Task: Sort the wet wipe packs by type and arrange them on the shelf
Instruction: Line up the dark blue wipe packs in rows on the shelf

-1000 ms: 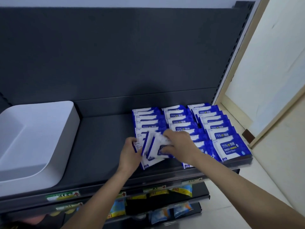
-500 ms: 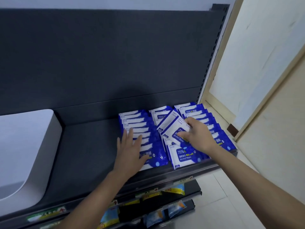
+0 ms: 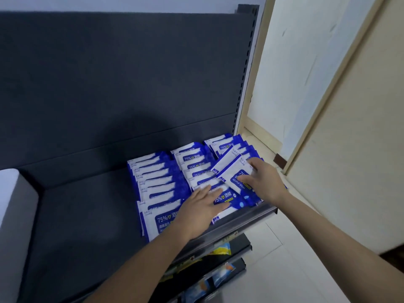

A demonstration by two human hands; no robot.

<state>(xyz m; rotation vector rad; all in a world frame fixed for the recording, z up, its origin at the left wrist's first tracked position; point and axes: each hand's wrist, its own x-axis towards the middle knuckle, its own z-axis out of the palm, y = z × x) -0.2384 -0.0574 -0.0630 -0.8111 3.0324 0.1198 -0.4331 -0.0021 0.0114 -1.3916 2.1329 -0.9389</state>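
Observation:
Blue and white alcohol wipe packs lie in three overlapping rows on the right part of the dark shelf [image 3: 83, 206]: a left row [image 3: 153, 182], a middle row [image 3: 194, 165] and a right row [image 3: 229, 143]. My left hand [image 3: 201, 211] lies flat with straight fingers on the front packs of the middle row. My right hand [image 3: 262, 182] holds a tilted wipe pack [image 3: 231, 171] over the right row, with my fingers on its top face; at least one more pack lies under it.
A white bin [image 3: 13, 215] stands at the shelf's left end. The shelf's metal front rail [image 3: 240, 224] runs below the packs. Lower shelves hold yellow and blue packages [image 3: 220, 250]. A cream door frame [image 3: 328, 106] and tiled floor are at the right.
My left hand has shifted right from the left row onto the middle row. My right hand has carried the tilted pack right, from over the middle row to over the right row.

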